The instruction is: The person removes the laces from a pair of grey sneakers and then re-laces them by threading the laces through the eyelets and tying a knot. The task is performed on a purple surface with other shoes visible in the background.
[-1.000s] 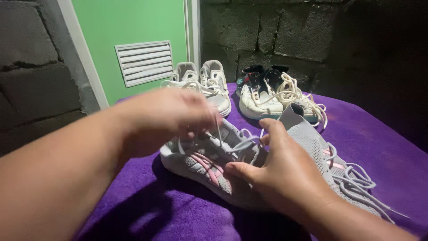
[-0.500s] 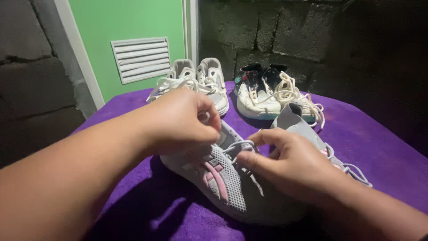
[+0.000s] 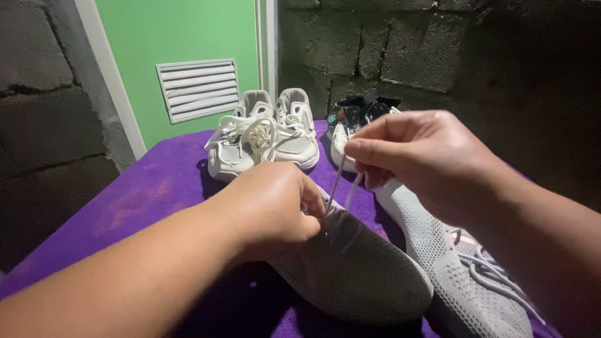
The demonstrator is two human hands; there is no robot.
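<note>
Far left of frame: grey block wall, then a green door with a white slatted vent at upper left. Lower left to centre: the left hand, fingers curled tight, pressing down on a grey knit sneaker that lies on the purple-covered surface at lower centre, toe toward the viewer. Upper centre, at the back of the surface: a pair of white sneakers with loose laces. Centre right: a pale lace rising taut from the grey sneaker, pinched at its top between the fingertips of the right hand, which is raised above the shoe. Behind that hand: a pair of white-and-dark sneakers, partly hidden. Lower right: a second grey knit sneaker, touching the first, laces trailing.
</note>
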